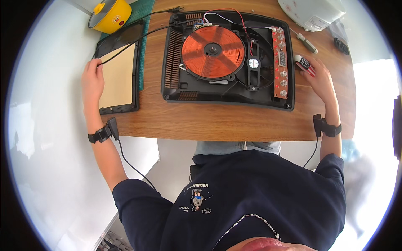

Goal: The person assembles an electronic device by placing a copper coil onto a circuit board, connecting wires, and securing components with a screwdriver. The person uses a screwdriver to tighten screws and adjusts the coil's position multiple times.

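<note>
An opened induction cooker base lies on the wooden table in front of me, its round copper coil facing up. Right of the coil sit a black fan and a narrow control board. My left hand pinches the black power cord over the detached cooker top panel, which shows a tan sheet. My right hand, beside the base's right edge, is closed around a small rounded object with a stars-and-stripes pattern; its kind is unclear.
A yellow pot stands at the far left by a green cutting mat. At the far right are a white appliance, a screwdriver and a small black object. The cord's plug lies behind the base.
</note>
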### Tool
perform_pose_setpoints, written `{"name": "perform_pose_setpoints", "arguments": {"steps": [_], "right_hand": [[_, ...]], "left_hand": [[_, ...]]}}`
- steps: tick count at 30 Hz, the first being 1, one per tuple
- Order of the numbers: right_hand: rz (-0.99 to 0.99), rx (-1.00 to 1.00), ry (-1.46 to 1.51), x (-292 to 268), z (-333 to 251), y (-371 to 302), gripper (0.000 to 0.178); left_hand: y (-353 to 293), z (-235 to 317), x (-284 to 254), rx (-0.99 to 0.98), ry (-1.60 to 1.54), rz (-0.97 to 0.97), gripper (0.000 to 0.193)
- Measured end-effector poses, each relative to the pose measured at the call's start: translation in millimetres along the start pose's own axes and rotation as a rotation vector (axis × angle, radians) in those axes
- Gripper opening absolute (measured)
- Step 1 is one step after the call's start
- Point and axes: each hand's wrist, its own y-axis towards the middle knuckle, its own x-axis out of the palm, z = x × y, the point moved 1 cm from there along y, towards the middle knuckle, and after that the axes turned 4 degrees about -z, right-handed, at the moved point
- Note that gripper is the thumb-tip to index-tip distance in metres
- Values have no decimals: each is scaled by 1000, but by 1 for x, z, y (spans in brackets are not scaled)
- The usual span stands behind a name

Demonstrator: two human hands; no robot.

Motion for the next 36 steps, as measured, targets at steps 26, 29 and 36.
{"name": "perform_pose_setpoints", "arguments": {"steps": [26,29,36], "right_hand": [[12,-33,101,11,22,0,48],[-4,-30,108,11,21,1,48],[-3,-71,104,13,26,1,49]], "left_hand": [[126,171,11,562,106,567,42],[129,196,19,577,-103,520,49],[153,214,34,483,-161,335,42]]}}
